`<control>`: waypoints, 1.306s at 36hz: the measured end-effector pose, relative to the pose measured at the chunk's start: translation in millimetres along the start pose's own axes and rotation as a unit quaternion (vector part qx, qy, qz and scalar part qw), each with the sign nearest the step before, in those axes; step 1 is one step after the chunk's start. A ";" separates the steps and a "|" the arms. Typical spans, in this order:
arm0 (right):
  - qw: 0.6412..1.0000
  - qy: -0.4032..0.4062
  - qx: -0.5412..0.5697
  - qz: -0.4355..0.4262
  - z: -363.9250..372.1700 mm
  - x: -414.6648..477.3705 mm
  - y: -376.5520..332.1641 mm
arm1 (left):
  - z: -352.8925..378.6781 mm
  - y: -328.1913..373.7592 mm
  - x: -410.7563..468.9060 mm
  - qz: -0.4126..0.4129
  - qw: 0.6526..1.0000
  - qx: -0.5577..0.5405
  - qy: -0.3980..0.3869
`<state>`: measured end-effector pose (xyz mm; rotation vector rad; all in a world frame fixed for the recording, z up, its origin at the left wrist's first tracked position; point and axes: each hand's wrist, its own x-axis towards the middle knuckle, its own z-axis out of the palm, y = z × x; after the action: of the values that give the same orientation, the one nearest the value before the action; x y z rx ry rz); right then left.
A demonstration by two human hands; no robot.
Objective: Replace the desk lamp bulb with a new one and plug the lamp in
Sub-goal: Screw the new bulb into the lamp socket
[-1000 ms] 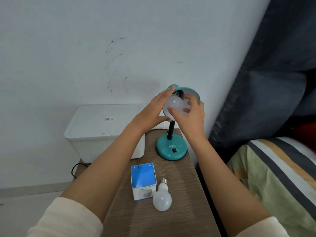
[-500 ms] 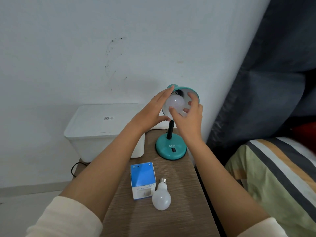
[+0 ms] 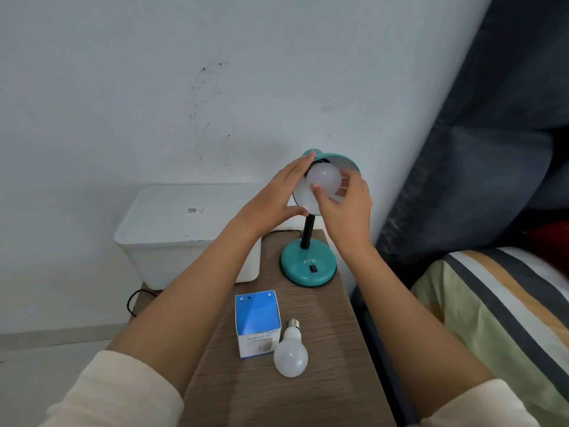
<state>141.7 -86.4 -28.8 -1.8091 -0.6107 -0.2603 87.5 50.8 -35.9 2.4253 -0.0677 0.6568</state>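
Note:
A teal desk lamp stands at the back of a wooden side table, its round base (image 3: 308, 266) near the far right corner and its shade (image 3: 345, 160) tipped toward me. A white bulb (image 3: 323, 177) sits inside the shade. My right hand (image 3: 345, 208) grips that bulb with thumb and fingers. My left hand (image 3: 274, 198) holds the shade's left rim, fingers flat along it. A second white bulb (image 3: 291, 354) lies on the table (image 3: 308, 402), its screw cap pointing away from me, touching a small blue and white box (image 3: 257, 322).
A white lidded plastic bin (image 3: 184, 229) sits left of the lamp. A black cable (image 3: 135, 300) loops off the table's left edge. A bed with a striped cover (image 3: 498, 306) is to the right, dark curtain (image 3: 492, 134) behind it.
My right hand's fingers have shifted around the bulb in the shade, the thumb moving lower across its front. My left hand stays on the shade's rim.

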 end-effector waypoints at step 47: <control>0.994 0.008 0.061 0.095 5.4 2.4 -5.3 | -0.8 0.9 -1.6 0.004 1.000 0.003 0.004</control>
<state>140.3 -79.6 -25.1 -1.7324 -0.4306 -0.1064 85.6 50.4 -35.7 2.4288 -0.0713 0.6722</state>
